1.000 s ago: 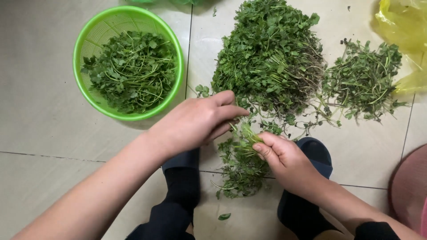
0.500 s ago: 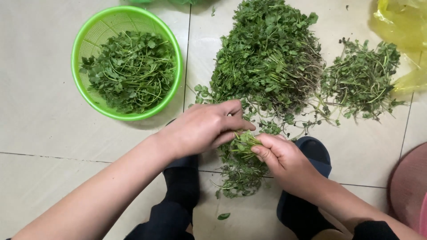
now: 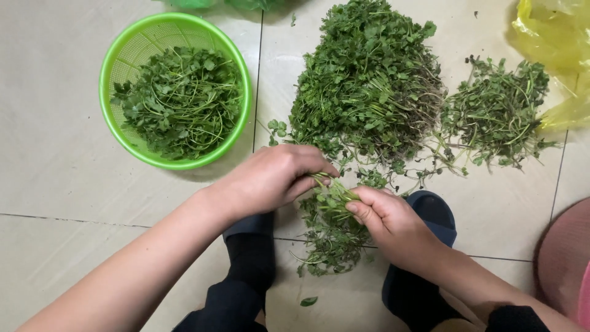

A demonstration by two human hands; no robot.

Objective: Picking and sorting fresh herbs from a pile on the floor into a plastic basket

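The left hand (image 3: 270,178) and the right hand (image 3: 387,218) meet over a small bunch (image 3: 332,221) of leafy greens, held low above the tiled floor (image 3: 61,184) between the person's two dark slippers. The left hand's fingers are curled and pinch the stems at the top of the bunch, while the right hand's thumb and fingers are pressed together on the same stems just beside them, so the two grips are almost touching; the leaves hang down loose below the hands. Holding it this way keeps the stems tight between both hands and lets the leafy part fall free. Just behind the hands lies a big pile (image 3: 369,86) of greens with roots, near enough to reach. A smaller pile (image 3: 498,117) lies to its right, next to a yellow bag (image 3: 553,43). The green basket (image 3: 117,67) stands to the left, apart from the piles, and holds loose greens.
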